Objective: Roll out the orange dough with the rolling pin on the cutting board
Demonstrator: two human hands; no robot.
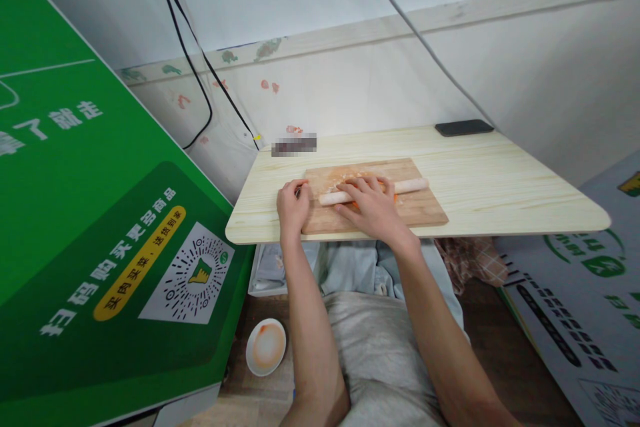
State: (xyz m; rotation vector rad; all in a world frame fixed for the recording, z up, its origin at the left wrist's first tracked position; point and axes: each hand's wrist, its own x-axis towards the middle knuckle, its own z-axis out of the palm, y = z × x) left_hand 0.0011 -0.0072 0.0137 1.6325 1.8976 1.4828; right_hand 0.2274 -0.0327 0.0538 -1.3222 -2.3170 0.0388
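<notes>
A pale wooden rolling pin [411, 185] lies slantwise across a wooden cutting board [425, 211]. My right hand [371, 203] rests over the middle of the pin, its fingers bent across it. Beneath that hand and the pin shows the edge of something flat and orange [356, 204], like dough, mostly covered. My left hand [294, 207] is curled in a pinch at the board's left edge, apart from the pin. A small bit of orange shows at its fingertips, too little to name. Whitish crumbs and an orange smear mark the board behind the pin.
The board sits on a light wood-grain table [520, 193] against the wall. A black phone [464, 127] lies at the back right, and a blurred-out item [294, 145] at the back left. Below is a stained white bowl [266, 347]. Green panel [150, 247] stands left.
</notes>
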